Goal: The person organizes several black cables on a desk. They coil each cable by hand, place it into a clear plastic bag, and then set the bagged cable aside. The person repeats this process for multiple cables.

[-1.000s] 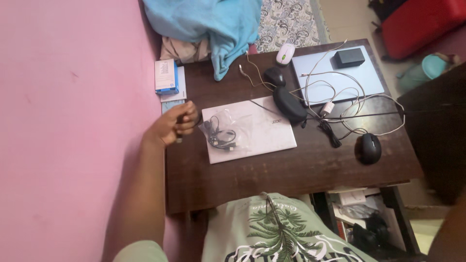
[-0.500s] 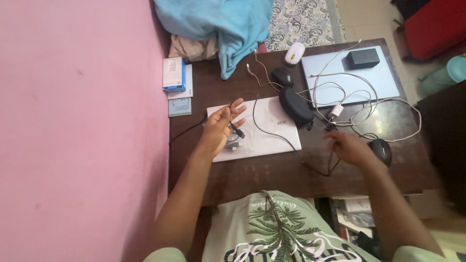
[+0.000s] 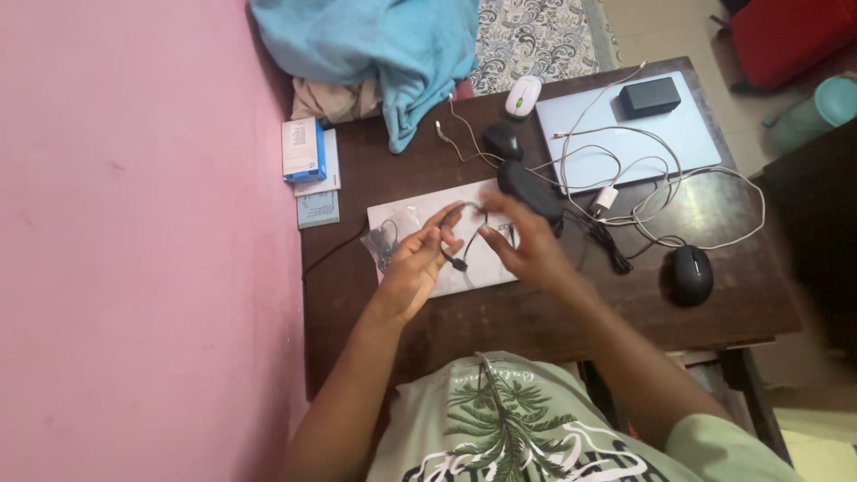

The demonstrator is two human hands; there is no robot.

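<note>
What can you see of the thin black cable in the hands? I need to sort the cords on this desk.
The black cable is thin, dark and looks rubbery. It arches in a loop between the left hand and the right hand, above the white laptop. A small black plug hangs below the left fingers. Another stretch trails left across the brown desk to its edge by the pink wall.

Both hands (image 3: pixel 473 245) meet over the near laptop (image 3: pixel 428 245), a mouse (image 3: pixel 691 274) right, another laptop (image 3: pixel 625 134) behind.
</note>
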